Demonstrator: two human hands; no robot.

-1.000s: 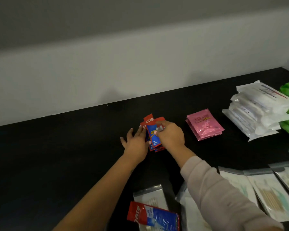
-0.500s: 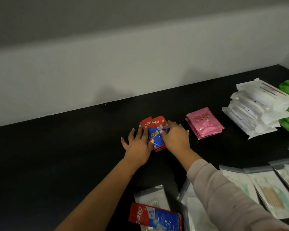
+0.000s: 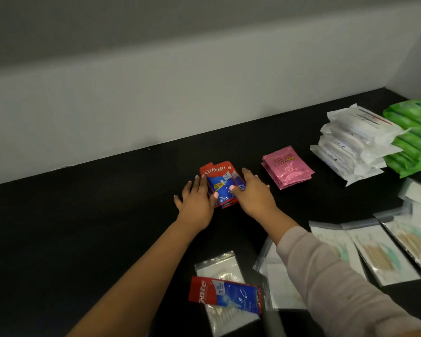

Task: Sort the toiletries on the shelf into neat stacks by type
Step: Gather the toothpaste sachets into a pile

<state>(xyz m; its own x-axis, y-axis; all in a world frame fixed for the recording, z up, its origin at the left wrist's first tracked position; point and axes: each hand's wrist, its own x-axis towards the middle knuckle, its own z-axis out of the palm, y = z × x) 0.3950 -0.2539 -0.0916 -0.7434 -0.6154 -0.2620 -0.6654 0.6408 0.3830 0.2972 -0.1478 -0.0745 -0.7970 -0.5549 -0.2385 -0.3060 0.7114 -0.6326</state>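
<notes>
A small stack of red-and-blue toothpaste sachets (image 3: 220, 182) lies on the black shelf (image 3: 83, 215) at the middle. My left hand (image 3: 197, 203) rests flat against the stack's left side, fingers spread. My right hand (image 3: 253, 193) lies flat against its right side, thumb on the top sachet. Neither hand grips anything. Another toothpaste sachet (image 3: 225, 296) lies near the front on a clear bag of cotton swabs (image 3: 225, 268). A pink sachet stack (image 3: 287, 167) sits to the right.
White wrapped packs (image 3: 350, 147) are piled at the right, with green packs (image 3: 413, 139) beyond them. Several clear bags of swabs (image 3: 379, 254) lie spread at the front right. A white wall (image 3: 156, 93) backs the shelf.
My right hand laid a toothpaste sachet down on the stack and let go. Both hands now press the stack's sides, and the top sachets have fanned out slightly.
</notes>
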